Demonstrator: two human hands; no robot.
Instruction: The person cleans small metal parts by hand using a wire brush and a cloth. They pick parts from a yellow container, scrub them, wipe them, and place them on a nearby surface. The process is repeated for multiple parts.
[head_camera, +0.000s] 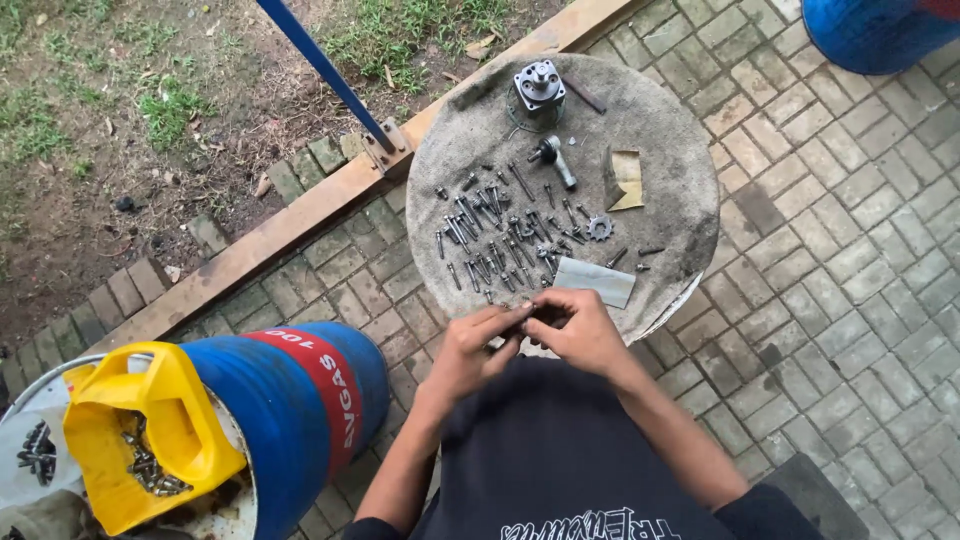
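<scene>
My left hand (478, 345) and my right hand (575, 328) meet over the near edge of a round grey cloth-covered surface (670, 150). Between the fingertips of both hands sits a small dark bolt (528, 318). Just beyond my hands lies a grey rectangular sheet (595, 281). Several bolts and screws (500, 235) are laid out in rows on the cloth. A small sprocket (600, 229), a metal pump-like part (538, 92), a socket tool (555, 158) and a scrap of tan paper (626, 178) lie farther back.
A blue drum (300, 400) lies at my left, with a cut yellow jerrycan (150, 440) holding several bolts. Another blue drum (870, 30) stands at the top right. Paving bricks cover the ground; a wooden beam (300, 215), a blue post (325, 68) and grass lie beyond.
</scene>
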